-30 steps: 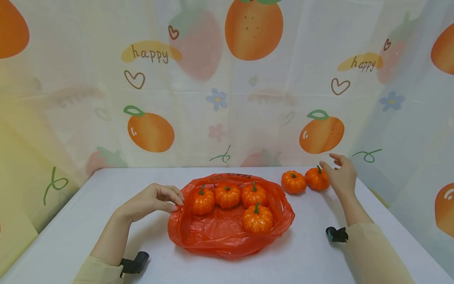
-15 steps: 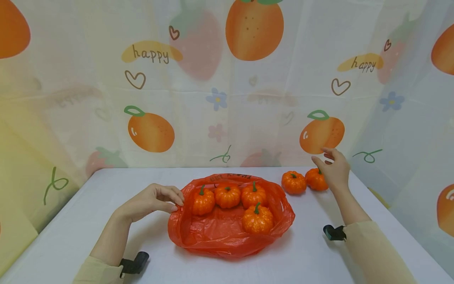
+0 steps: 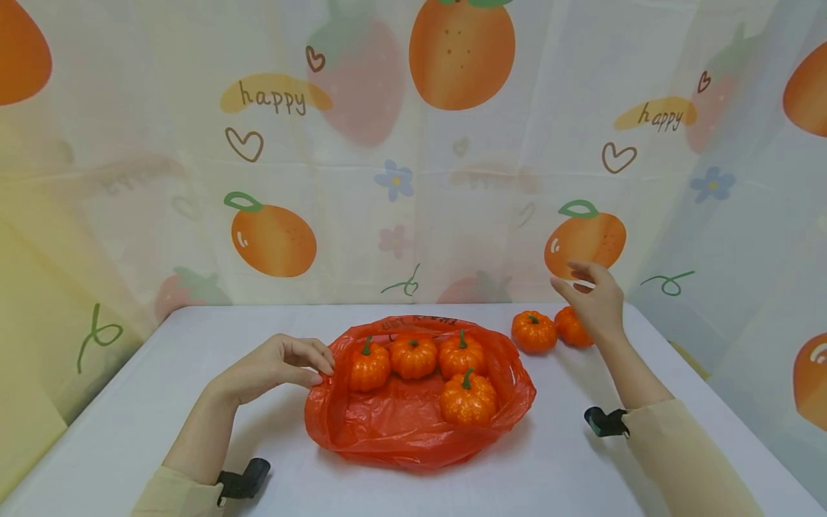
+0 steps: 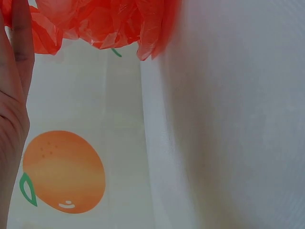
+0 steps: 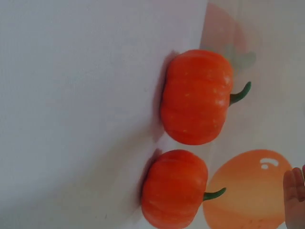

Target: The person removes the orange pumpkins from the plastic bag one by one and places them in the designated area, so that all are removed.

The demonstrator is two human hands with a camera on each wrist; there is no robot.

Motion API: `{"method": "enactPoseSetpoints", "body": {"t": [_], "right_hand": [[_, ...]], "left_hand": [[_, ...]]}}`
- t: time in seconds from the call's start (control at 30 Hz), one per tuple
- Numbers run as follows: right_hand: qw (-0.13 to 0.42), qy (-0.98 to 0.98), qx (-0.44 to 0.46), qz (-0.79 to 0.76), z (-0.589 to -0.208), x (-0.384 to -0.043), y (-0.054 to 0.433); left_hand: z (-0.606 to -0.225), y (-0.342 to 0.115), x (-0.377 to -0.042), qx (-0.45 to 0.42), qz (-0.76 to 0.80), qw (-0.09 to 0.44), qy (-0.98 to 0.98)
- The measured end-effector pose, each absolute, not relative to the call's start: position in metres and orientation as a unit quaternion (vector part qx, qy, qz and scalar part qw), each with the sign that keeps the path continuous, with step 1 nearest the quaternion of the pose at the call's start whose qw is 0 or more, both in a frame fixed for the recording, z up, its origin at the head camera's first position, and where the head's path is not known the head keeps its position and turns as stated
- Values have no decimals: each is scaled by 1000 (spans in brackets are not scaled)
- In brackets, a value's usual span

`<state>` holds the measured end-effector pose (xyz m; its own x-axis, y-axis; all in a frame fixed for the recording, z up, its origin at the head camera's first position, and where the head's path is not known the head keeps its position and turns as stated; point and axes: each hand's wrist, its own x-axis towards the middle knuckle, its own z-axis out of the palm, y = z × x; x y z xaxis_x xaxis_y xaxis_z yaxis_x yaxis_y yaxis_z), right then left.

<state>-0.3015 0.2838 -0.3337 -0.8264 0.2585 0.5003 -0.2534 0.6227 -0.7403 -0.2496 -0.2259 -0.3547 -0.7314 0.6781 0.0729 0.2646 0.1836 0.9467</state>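
A red plastic bag (image 3: 413,449) lies opened wide on the table with several small orange pumpkins (image 3: 468,401) inside. At its left rim my left hand (image 3: 268,366) pinches the plastic between thumb and fingers; the left wrist view shows part of that hand beside the crumpled bag (image 4: 114,24). Two more pumpkins stand outside, at the back right: a nearer-to-bag pumpkin (image 3: 534,332) and a right pumpkin (image 3: 571,327), partly hidden by my right hand (image 3: 599,301). That hand hovers above them, thumb and fingers apart, holding nothing. Both green-stemmed pumpkins (image 5: 198,98) appear in the right wrist view.
The white table (image 3: 568,459) ends at a fruit-printed curtain (image 3: 413,215) behind, with more curtain at both sides. Black wrist cameras (image 3: 245,479) stick out from both cuffs.
My right hand has moved left and slightly up, from beside the right pumpkin to over it. The left hand, bag and pumpkins have stayed in place.
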Motion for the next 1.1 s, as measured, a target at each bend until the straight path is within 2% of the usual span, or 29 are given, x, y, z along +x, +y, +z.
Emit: {"method": "enactPoseSetpoints", "body": {"t": [0.8,1.1], "right_hand": [[228,-848,151,455,-312,-284,239],[156,-829,190,502,-305,-275,226]], "left_hand": [[-356,-226,-250,308,550,183,755],[-355,-226,-250,309,550,184,754]]}}
